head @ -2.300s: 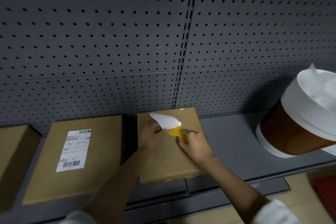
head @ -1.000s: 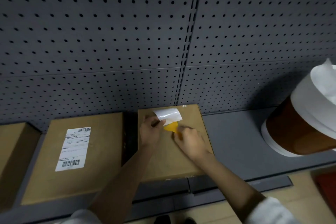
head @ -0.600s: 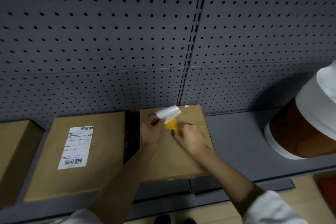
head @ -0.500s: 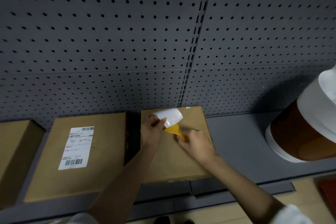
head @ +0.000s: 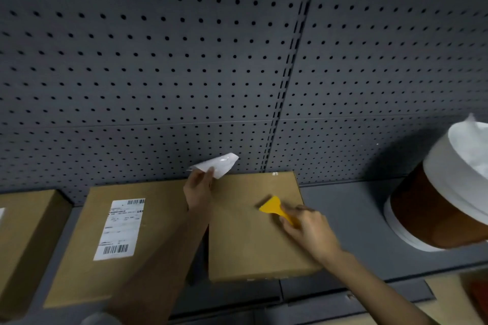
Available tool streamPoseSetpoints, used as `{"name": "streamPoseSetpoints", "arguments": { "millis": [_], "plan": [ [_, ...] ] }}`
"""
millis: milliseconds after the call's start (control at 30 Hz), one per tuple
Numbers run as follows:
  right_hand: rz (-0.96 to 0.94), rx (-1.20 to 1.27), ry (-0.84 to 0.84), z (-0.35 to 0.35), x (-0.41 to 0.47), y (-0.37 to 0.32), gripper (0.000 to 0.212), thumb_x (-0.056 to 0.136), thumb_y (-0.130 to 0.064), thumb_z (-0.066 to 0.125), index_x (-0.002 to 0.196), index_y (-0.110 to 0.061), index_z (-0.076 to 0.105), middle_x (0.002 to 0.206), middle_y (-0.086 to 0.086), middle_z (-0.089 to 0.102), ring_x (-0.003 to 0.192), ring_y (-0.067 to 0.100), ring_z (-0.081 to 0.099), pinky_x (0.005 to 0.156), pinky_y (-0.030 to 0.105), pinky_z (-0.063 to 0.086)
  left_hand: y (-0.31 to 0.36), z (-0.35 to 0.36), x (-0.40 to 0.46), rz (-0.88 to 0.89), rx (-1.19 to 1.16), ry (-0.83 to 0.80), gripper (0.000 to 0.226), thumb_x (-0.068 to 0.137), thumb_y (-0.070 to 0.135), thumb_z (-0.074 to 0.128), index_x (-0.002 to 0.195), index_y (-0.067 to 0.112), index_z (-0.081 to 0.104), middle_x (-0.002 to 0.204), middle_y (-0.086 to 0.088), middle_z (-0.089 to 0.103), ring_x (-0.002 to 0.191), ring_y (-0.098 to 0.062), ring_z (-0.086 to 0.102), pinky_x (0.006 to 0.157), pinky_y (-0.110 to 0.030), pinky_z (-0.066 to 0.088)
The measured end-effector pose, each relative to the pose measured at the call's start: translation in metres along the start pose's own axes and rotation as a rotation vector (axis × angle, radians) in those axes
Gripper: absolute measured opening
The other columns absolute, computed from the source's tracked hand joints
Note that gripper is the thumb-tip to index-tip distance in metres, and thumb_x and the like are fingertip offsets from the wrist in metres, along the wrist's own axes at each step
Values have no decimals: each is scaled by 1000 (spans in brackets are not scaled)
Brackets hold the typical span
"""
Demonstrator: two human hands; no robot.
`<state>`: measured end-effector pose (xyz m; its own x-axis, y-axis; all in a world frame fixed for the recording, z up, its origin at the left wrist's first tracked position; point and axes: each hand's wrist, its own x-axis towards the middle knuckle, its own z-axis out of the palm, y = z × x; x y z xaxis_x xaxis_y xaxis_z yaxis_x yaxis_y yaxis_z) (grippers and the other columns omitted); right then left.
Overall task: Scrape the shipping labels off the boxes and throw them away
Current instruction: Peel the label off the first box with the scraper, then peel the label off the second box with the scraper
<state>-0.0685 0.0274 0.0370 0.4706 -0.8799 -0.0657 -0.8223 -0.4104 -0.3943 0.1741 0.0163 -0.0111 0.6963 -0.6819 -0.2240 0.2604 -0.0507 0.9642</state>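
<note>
Left hand [head: 198, 190] pinches the curled white paper label [head: 220, 165] above the bare brown cardboard box [head: 253, 232] at frame centre; right hand [head: 307, 229] grips the yellow plastic scraper [head: 273, 207].

Dark grey pegboard wall [head: 158, 60], two panels joined at slotted upright [head: 295, 60]. Grey metal shelf [head: 351, 219] below. Light wooden floor [head: 443, 295]. Dim lighting.

Left hand [head: 198, 190] raised, right hand [head: 309, 229] lower, both gripping.

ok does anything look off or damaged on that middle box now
Nothing damaged. The middle box has only small white scraps at its far edge, seemingly label residue. The peeled label is in the left hand.
</note>
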Motion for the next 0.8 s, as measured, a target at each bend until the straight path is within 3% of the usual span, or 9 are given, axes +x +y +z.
{"name": "streamPoseSetpoints", "arguments": {
  "millis": [100,233,333,467,533,600,733,800],
  "plan": [
    [-22,0,27,0,-3,-7,32,94,-35,50,120,-20,59,102,4,66,88,24,64,77,34,51,12,-6,-8,24,18,-13,10,84,17,64,91,10,62,88,-2,64,87,-20,59,77,-28,48],
    [-77,-4,59,2,-9,-23,30,93,-34,50,115,-18,61,99,6,66,86,24,63,76,34,50,27,-20,-21,78,21,-72,15,82,8,64,90,11,52,86,-3,58,89,-22,55,80,-34,47],
    [-110,-8,70,5,-20,-32,29,93,-36,49,113,-19,62,97,5,66,85,23,63,74,34,49,41,-40,-33,145,9,-114,41,81,-2,61,110,20,42,95,-1,56,94,-20,57,79,-34,49],
    [-166,-3,67,11,-43,-44,27,93,-36,49,113,-23,61,95,3,65,85,22,63,68,28,42,55,-83,-44,266,1,-176,87,73,-15,60,141,18,17,82,-4,54,72,0,61,64,-13,52],
    [-175,0,59,15,-54,-51,27,93,-35,49,114,-23,61,96,5,65,87,23,63,69,29,43,61,-104,-59,307,93,-227,80,70,-6,57,140,13,25,101,-12,57,90,-11,60,68,-17,53],
    [-175,6,48,21,-66,-58,28,92,-35,49,115,-23,61,97,6,65,88,25,63,72,32,46,65,-121,-78,308,203,-196,55,76,-8,54,127,10,43,120,-14,54,105,-21,53,67,-20,50],
    [-198,49,38,33,-88,-73,33,92,-35,51,122,-24,60,106,8,67,96,29,64,79,36,49,66,-155,-107,410,242,-112,45,77,-10,52,118,7,47,113,-7,54,106,-20,52,74,-13,50],
    [-207,60,37,41,-98,-81,35,92,-34,52,124,-25,59,109,10,67,100,32,63,82,37,49,67,-170,-125,409,265,-64,41,81,-17,46,115,5,49,107,-4,55,99,-5,55,72,-5,47]
  ]
}}
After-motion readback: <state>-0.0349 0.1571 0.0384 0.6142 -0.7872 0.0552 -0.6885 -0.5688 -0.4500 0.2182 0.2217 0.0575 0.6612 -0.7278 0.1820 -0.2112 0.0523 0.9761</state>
